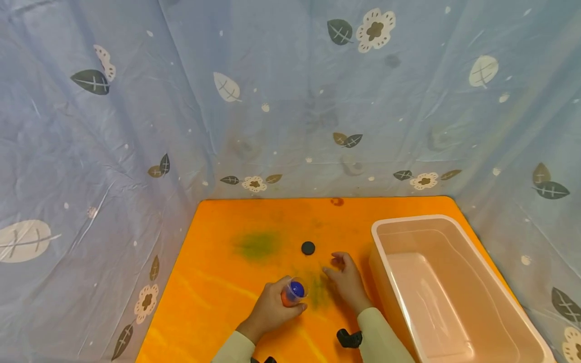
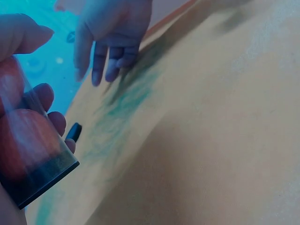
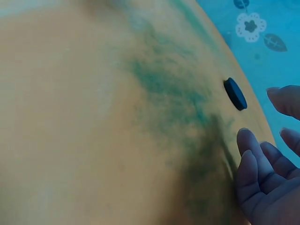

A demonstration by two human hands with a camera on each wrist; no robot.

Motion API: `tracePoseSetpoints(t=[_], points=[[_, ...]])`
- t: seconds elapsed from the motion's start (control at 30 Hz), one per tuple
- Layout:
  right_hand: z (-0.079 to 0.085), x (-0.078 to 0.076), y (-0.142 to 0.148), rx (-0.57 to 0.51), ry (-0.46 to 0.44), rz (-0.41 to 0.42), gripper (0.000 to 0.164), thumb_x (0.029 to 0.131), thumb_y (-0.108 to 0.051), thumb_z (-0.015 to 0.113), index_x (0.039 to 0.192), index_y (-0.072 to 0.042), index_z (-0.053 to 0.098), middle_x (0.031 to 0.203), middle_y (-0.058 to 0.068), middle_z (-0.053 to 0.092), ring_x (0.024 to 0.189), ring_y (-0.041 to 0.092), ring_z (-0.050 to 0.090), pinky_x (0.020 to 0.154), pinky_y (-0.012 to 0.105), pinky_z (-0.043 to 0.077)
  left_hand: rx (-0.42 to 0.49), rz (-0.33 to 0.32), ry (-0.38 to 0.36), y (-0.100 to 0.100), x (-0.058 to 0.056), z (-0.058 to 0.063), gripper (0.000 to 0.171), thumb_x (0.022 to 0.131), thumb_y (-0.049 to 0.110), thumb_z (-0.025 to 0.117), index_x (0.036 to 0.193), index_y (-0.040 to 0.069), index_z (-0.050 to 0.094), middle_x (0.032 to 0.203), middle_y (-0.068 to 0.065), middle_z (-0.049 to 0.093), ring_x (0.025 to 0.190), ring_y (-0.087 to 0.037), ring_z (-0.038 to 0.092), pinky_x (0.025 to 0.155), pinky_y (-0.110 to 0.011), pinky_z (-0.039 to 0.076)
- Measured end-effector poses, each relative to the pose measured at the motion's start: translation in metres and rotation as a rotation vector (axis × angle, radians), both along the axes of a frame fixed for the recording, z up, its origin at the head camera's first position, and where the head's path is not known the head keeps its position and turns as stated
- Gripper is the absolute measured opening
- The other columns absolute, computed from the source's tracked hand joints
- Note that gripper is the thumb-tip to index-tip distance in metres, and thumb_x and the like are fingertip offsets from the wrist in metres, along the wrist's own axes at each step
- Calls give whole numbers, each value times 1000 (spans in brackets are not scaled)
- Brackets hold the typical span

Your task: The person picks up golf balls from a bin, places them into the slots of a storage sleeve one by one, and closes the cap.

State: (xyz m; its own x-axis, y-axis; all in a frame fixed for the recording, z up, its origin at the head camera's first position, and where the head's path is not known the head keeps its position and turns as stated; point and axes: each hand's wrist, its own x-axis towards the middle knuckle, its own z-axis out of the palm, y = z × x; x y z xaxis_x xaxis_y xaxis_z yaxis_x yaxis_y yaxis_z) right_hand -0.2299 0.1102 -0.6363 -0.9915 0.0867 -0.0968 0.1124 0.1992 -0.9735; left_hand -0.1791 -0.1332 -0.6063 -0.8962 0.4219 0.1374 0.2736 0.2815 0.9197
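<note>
My left hand (image 1: 271,306) grips a clear plastic cylinder (image 1: 288,298), with its fingers curled round one side and the thumb on the other. A shiny blue ball (image 1: 297,289) shows in its mouth, and orange-red shows lower down. Through its wall in the left wrist view, rounded reddish shapes (image 2: 29,138) show above a dark end. Loosely bent and holding nothing, my right hand (image 1: 349,283) hovers over the table to the right of the cylinder. Just beyond its fingers a small black disc (image 1: 308,248), resembling a lid, lies flat; it also shows in the right wrist view (image 3: 235,94).
A large, pale pink plastic tub (image 1: 383,247) stands on the right of the orange table (image 1: 218,282), close beside my right forearm. Green smudges (image 1: 258,245) mark the tabletop. Blue curtains (image 1: 281,121) with leaves and flowers enclose the back and both sides.
</note>
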Motion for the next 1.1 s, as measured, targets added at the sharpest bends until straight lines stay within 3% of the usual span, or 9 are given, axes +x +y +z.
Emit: tracePoseSetpoints(t=[0.17,0.3,0.5,0.73,1.0,1.1], points=[[-4,-17,-4,57,12,19,50,101,-9,80,143,3,55,134,22,62,127,40,58,106,55,50,1,-5,7,0,-2,-1,35,90,12,92,117,20,70,97,-2,78,80,-13,73,72,-31,59],[-4,-31,-8,77,24,32,53,100,-8,81,145,4,55,137,24,61,130,42,56,108,59,47,3,3,23,-1,-4,0,36,90,12,92,117,22,70,97,-2,78,81,-11,73,72,-31,60],[-6,-52,-25,121,39,48,55,97,-7,83,144,4,57,138,23,61,130,42,58,110,57,46,-3,22,26,-3,-5,-3,36,88,13,94,113,22,70,92,6,76,77,-11,72,70,-30,59],[-7,-72,-46,186,26,58,63,93,-11,88,147,-1,57,138,19,60,129,39,58,112,55,46,-22,27,34,-3,-6,-5,36,88,17,93,114,24,70,94,0,78,79,-10,72,71,-30,59],[-7,-80,-56,364,34,73,54,91,-10,88,141,-7,65,139,16,58,125,40,63,109,56,48,-38,40,22,-5,-7,-4,35,88,17,93,112,24,68,91,10,74,76,-11,71,70,-31,59],[-8,-81,-56,402,53,84,49,93,-10,86,139,-6,67,137,16,58,122,41,64,108,57,49,-38,44,19,-4,-7,-3,36,88,16,94,112,25,68,91,7,75,76,-10,71,70,-30,59]])
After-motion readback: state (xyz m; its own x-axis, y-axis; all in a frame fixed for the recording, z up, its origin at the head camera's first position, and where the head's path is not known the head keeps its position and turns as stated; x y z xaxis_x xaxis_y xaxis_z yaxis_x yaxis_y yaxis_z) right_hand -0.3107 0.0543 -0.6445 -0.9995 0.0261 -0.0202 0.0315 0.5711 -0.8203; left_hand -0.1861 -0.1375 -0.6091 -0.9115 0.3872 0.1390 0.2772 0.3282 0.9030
